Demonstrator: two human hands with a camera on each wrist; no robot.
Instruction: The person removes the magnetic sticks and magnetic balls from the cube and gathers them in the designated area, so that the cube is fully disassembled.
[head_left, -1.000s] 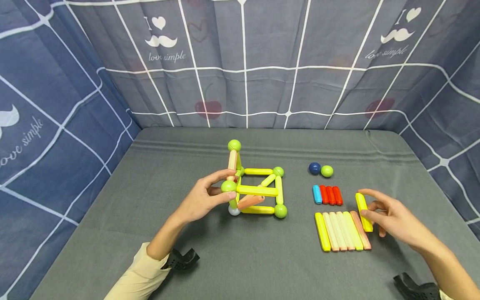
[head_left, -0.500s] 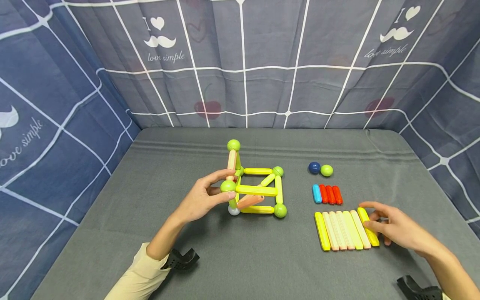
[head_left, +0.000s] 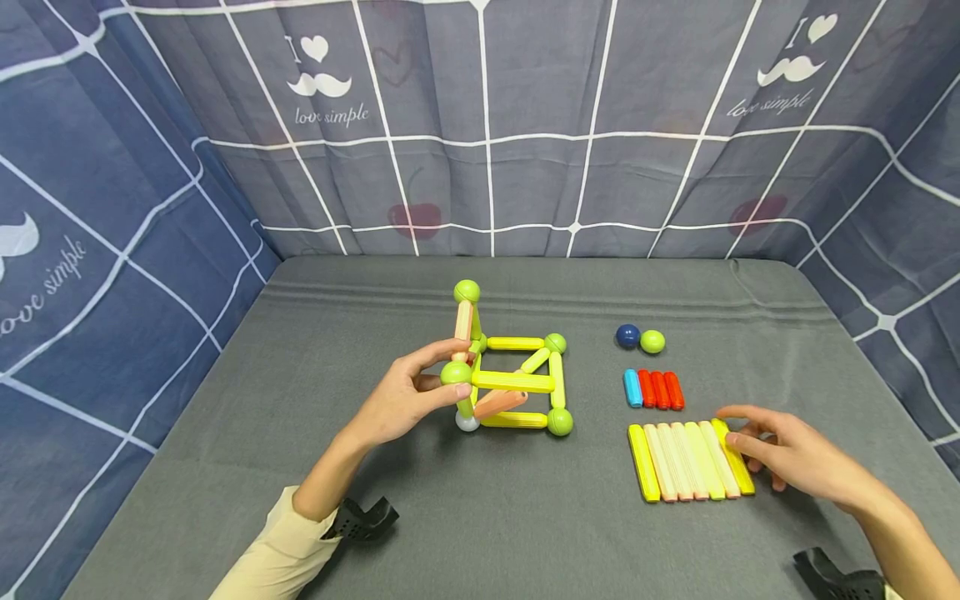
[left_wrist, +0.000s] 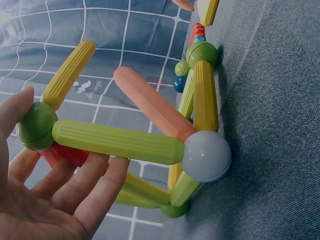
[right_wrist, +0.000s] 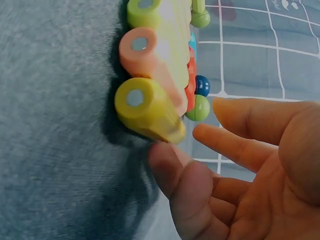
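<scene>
My left hand (head_left: pixel 408 390) holds a frame of magnetic sticks and balls (head_left: pixel 517 382) at an upper green ball (head_left: pixel 456 372). In the left wrist view the thumb lies on that green ball (left_wrist: pixel 37 126), the other fingers under the sticks. A white ball (left_wrist: pixel 206 156) joins the lower corner, where a pink stick (left_wrist: pixel 150 100) slants up with one end free. Several loose magnetic sticks (head_left: pixel 686 461) lie side by side at right. My right hand (head_left: pixel 791 454) touches the yellow stick (head_left: pixel 735 457) at the row's right end; in the right wrist view its fingers are loosely spread beside this stick.
Beyond the row lie a short blue stick (head_left: pixel 633 388) and several short red sticks (head_left: pixel 660 390). Behind them sit a dark blue ball (head_left: pixel 627 336) and a green ball (head_left: pixel 652 342). Patterned cloth (head_left: pixel 540 183) walls the grey table (head_left: pixel 337 317) at back and sides.
My right hand has lowered the yellow stick onto the table at the row's right end and slid it left against its neighbour. The left hand and frame have stayed in place.
</scene>
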